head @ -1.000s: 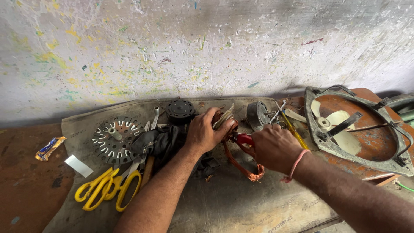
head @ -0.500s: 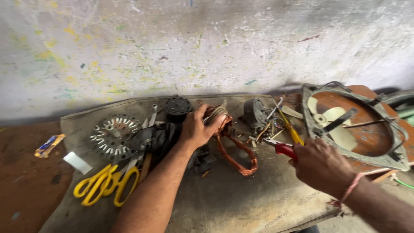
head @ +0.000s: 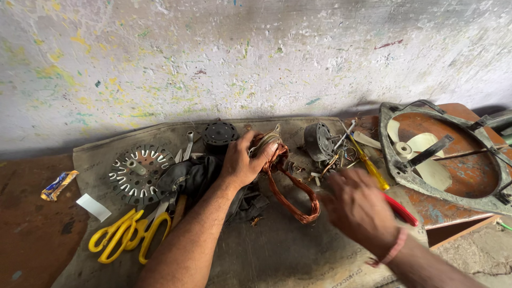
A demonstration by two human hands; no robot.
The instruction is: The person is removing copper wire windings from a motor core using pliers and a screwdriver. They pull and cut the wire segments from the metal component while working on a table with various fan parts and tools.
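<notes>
Your left hand (head: pixel 242 162) squeezes the copper wire coil (head: pixel 290 186). Your right hand (head: pixel 360 208), at four o'clock, grips a red-handled tool (head: pixel 397 208); tugging could snap wires.

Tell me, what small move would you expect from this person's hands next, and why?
Probably the right hand, holding a red-handled tool, moves back toward the copper wire coil. The left hand grips the coil's upper end on the mat, while the right is blurred and apart from the coil, so the wire seems steadied and waiting.
</notes>
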